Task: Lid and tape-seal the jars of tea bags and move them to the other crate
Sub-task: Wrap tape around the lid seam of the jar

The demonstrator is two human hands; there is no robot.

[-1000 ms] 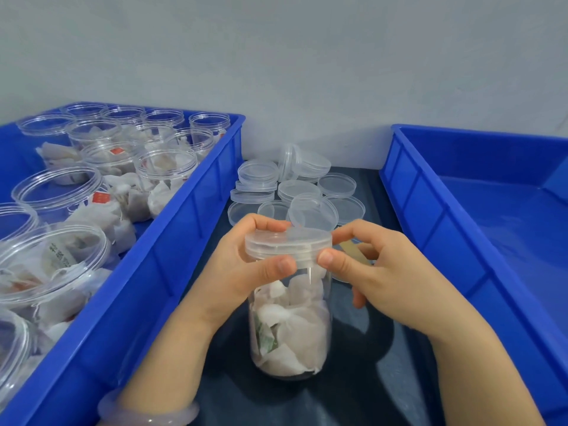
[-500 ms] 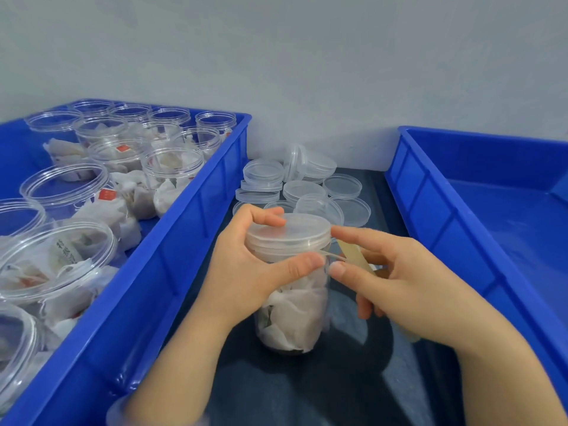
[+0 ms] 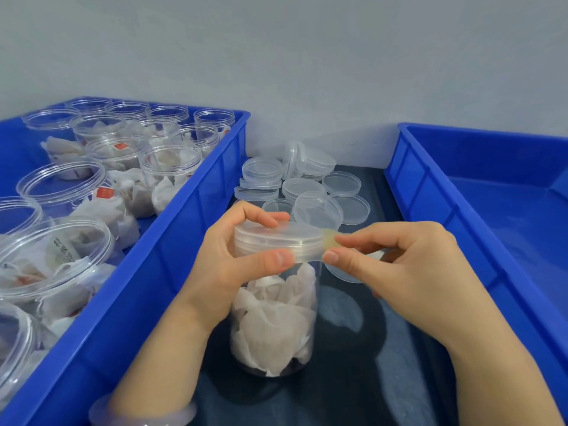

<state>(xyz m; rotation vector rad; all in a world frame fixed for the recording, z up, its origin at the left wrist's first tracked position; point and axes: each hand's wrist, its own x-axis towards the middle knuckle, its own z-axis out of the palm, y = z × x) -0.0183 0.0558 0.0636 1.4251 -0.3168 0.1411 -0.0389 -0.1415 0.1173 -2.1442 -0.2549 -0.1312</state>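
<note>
Right hand (image 3: 399, 265) raised tape (image 3: 330, 241) to lid (image 3: 276, 238); left hand (image 3: 227, 259) grips jar (image 3: 273, 321).

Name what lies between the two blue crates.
In the head view: a dark tabletop strip with loose clear lids and, nearer, the lidded jar, gripped by the left hand; the right hand pinches tape.

Left crate (image 3: 172, 259) cropped leftwards, right crate (image 3: 430, 192) cropped rightwards

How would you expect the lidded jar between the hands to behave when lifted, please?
Probably light for its size: the jar holds only papery tea bags. Tall and narrow, it may tip if pushed near the lid. Its smooth clear wall looks slippery, so a firm grip seems wise.
</note>
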